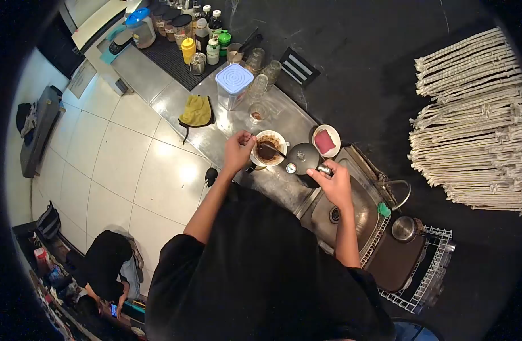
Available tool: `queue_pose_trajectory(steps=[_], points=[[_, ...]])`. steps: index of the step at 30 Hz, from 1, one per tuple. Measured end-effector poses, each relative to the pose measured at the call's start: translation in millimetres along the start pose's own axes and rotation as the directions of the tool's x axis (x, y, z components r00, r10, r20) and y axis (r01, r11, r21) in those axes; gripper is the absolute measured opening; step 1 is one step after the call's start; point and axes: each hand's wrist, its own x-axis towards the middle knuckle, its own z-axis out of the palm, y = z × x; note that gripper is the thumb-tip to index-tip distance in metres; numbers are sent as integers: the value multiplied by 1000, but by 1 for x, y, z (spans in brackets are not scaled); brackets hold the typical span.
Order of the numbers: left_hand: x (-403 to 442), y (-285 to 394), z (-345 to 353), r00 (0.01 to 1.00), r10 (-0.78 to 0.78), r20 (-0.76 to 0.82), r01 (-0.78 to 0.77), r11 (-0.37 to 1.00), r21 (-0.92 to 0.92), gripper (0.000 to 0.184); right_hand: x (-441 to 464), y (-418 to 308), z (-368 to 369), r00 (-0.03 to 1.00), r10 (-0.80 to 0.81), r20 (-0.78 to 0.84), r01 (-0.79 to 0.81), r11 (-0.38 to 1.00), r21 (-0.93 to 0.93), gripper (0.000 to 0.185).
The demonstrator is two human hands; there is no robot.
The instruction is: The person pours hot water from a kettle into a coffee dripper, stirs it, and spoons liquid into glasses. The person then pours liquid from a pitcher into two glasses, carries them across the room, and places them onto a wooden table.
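Observation:
A white coffee dripper (278, 138) with wet dark coffee grounds (266, 150) in it stands on the steel counter. At its left rim is my left hand (238, 152), the fingers pinched together; whether they grip the rim or something small is unclear. My right hand (336, 186) is closed around the handle of a dark grey gooseneck kettle (306, 156). The kettle's thin spout reaches over the grounds, and a small round dial (291, 168) shows on its near side. What stands beneath the dripper is mostly hidden.
Near the kettle sit a bowl with a pink cloth (325, 141) and a sink (352, 219). Several glasses (259, 85), a blue-lidded container (234, 79) and a yellow-green cloth (197, 111) lie further left. A rack holds a brown tray (394, 264). Another person (107, 264) bends at lower left.

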Motion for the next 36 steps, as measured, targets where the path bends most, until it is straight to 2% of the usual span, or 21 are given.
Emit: queue_pose_trajectory(steps=[4, 10, 18, 20, 21, 23, 24, 26, 27, 28, 31, 36], points=[[1, -4, 1, 1000, 2, -15, -2, 1000, 27, 23, -4, -5, -5, 998, 34, 49, -31, 997, -65, 38], [-3, 3, -1, 1000, -9, -25, 10, 998, 66, 24, -11, -17, -14, 997, 12, 79, -9, 999, -36, 36], [-11, -3, -3, 999, -40, 27, 38, 998, 53, 24, -11, -1, -24, 999, 32, 7, -31, 993, -116, 40], [-13, -16, -3, 995, -73, 65, 76, 995, -58, 34, -11, 1, -24, 1000, 22, -22, -24, 993, -115, 40], [-13, -20, -4, 995, -71, 67, 75, 996, -58, 34, -10, -2, -24, 998, 23, -51, -28, 994, -106, 39], [-14, -28, -8, 967, -204, 155, 219, 972, -89, 45, -7, -3, -23, 996, 21, -81, -29, 995, -94, 39], [-15, -37, -8, 967, -202, 155, 217, 972, -87, 45, -6, -2, -23, 996, 37, -84, -45, 994, -100, 38], [-16, -54, -5, 977, -96, 192, 93, 995, 28, 50, -3, -2, -21, 995, 50, -89, -59, 993, -103, 37], [-18, -46, -6, 964, -158, 214, 151, 987, 47, 54, -2, -2, -20, 994, 41, -100, -51, 993, -104, 37], [-19, -50, -6, 964, -155, 215, 148, 988, 49, 54, -1, -3, -18, 993, 31, -111, -43, 994, -104, 37], [-18, -51, -7, 963, -54, 263, 26, 994, 107, 53, 2, -3, -14, 993, 11, -115, -17, 999, -49, 37], [-18, -52, 1, 966, -128, 224, 91, 981, 169, 51, 6, -3, -10, 993, 49, -103, -54, 998, -44, 41]])
